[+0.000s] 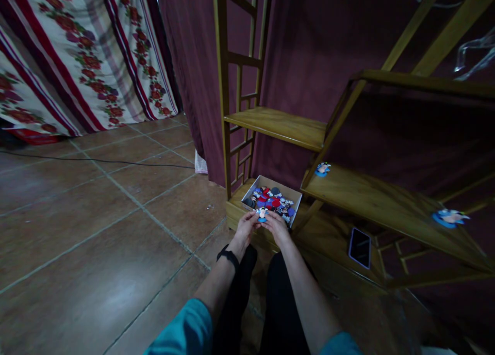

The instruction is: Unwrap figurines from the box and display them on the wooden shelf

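A small figurine [262, 215] with a blue base is held between my two hands, just in front of an open box. My left hand [246, 228] pinches its left side, and a black band circles that wrist. On its other side, my right hand [277, 227] grips it with the fingertips. The shallow light-coloured box [296, 203] holds many small figurines in red, purple, black and white. It rests on the low bottom board of a wooden shelf unit. Two similar blue-based figures stand apart on a shelf to the right: one figurine [322, 169] at its left end, another figurine [449, 218] farther right.
The wooden shelf [367, 200] spans the right side, with a higher shelf board [278, 125] at centre. A phone [359, 247] lies on the bottom board. A dark cable [127, 163] crosses the tiled floor [96, 226] at left. Flowered fabric [93, 61] hangs behind.
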A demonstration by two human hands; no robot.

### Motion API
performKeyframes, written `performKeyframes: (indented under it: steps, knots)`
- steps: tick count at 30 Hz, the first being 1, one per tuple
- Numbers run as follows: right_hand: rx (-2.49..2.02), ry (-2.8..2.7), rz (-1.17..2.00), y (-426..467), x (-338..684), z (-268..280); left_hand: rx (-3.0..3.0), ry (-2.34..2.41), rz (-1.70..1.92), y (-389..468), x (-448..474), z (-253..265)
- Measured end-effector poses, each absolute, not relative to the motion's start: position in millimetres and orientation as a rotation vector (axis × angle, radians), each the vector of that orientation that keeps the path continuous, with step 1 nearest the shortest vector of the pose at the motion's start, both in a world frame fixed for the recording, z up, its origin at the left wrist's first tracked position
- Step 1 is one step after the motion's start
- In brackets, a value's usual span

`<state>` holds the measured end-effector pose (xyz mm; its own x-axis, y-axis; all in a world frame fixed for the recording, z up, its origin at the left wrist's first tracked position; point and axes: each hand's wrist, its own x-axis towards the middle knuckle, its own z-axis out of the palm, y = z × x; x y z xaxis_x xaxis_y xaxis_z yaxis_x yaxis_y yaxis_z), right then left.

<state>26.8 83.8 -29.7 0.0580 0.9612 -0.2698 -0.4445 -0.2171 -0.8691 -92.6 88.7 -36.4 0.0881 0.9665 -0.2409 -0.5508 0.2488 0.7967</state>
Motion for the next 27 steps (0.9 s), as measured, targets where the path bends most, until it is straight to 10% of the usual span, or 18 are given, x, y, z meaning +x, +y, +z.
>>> performKeyframes:
  steps: [27]
  knots:
    - [-1.074, -0.672, 1.455, 82.3, 24.8, -29.1, 0.535, 0.849, 1.302, 85.8, -90.0, -39.7]
